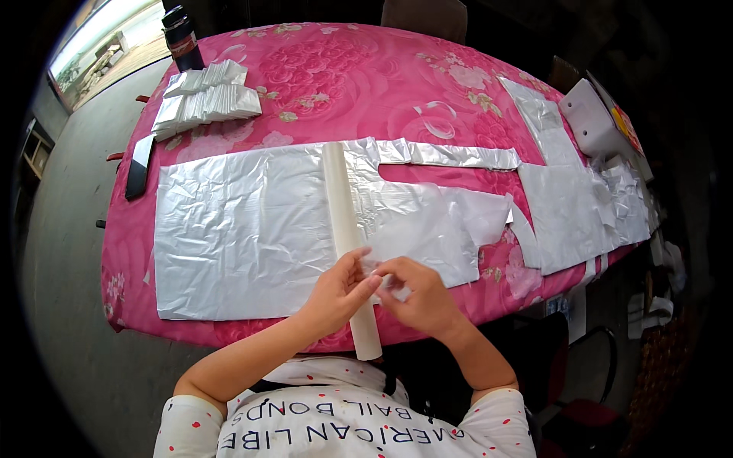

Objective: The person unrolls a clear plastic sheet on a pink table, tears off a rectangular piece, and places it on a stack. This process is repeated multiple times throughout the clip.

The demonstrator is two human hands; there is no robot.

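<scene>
Partly hidden: bag (pixel 427 221) edge under hands (pixel 378 290).

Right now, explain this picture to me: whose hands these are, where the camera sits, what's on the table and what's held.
No machine here: a person works with bare hands. The one picture comes from a wide camera on their head, looking down, so straight edges bend. The left hand and right hand meet over a white roll, pinching thin clear film. A pink flowered tablecloth carries a big plastic sheet, more sheets on the right, folded bags at the back left and a dark bottle.
</scene>
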